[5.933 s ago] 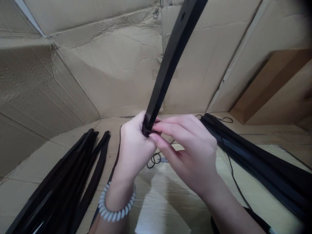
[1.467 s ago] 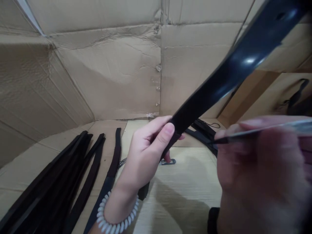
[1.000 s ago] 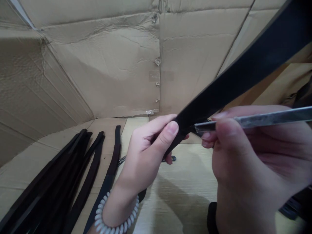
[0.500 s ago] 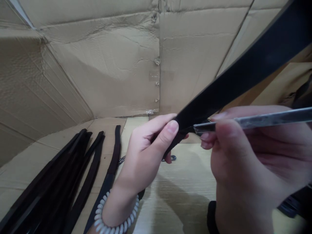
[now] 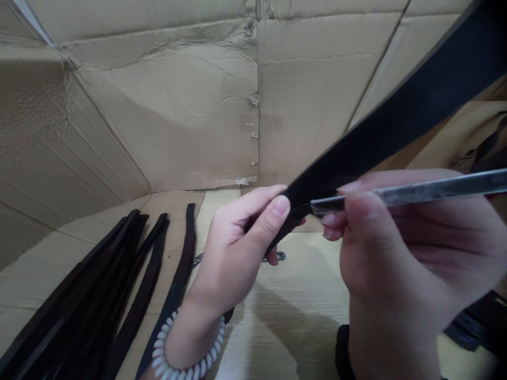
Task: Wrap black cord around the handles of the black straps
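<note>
My left hand [image 5: 241,248] is closed around a long black strap [image 5: 388,126] that rises from my grip toward the upper right corner. Its lower end pokes out below my palm. A white coiled band [image 5: 186,345] circles that wrist. My right hand [image 5: 400,258] pinches a thin silvery pen-like tool [image 5: 415,192]. The tool lies nearly level, and its tip touches the strap just right of my left thumb.
Several black straps [image 5: 91,301] lie fanned on the cardboard floor at the left. One more strap [image 5: 186,253] lies beside them. A small metal clasp [image 5: 279,256] rests behind my left hand. Creased cardboard walls [image 5: 166,105] close in the back and left.
Earlier both hands worked the strap's end while it stood upright. The strap now leans right, my right hand has brought in the tool, and its tip has crept slightly left along the strap.
</note>
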The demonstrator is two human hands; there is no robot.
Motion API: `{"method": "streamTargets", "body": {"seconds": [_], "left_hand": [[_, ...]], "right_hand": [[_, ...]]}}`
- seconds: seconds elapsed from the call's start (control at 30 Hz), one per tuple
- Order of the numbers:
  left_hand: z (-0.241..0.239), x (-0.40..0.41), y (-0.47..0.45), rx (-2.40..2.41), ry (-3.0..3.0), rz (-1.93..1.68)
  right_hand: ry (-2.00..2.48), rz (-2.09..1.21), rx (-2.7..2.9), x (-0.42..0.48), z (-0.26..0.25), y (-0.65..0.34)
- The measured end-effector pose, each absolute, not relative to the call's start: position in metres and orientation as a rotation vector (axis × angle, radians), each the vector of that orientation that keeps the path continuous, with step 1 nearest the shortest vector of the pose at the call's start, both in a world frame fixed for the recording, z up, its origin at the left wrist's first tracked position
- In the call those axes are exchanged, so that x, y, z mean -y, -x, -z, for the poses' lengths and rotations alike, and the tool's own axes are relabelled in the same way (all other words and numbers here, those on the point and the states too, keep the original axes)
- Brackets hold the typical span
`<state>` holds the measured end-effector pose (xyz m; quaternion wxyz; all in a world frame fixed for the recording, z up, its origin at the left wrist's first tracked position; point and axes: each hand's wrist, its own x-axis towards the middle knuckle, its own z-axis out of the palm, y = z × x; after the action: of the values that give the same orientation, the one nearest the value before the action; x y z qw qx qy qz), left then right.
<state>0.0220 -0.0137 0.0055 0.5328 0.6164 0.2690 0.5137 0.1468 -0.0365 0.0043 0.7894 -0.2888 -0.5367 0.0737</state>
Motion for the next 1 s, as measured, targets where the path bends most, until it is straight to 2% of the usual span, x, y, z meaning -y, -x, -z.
{"method": "streamTargets", "body": {"seconds": [0.27, 0.4, 0.87, 1.0], "left_hand": [[-0.005, 0.013, -0.023, -0.657, -1.460, -1.203], [-0.003, 0.014, -0.023, -0.617, -1.431, -1.156], [0.000, 0.012, -0.024, -0.676, -1.461, -1.160], [0.001, 0.012, -0.024, -0.665, -1.457, -1.150]], "right_hand": [[0.754, -0.057, 1.216, 0.038, -0.003, -0.149], [0.679, -0.007, 1.227, 0.032, -0.001, -0.152], [0.688, -0.229, 1.192, 0.024, 0.000, -0.157], [0.702, -0.144, 1.171, 0.025, -0.001, -0.159]]}}
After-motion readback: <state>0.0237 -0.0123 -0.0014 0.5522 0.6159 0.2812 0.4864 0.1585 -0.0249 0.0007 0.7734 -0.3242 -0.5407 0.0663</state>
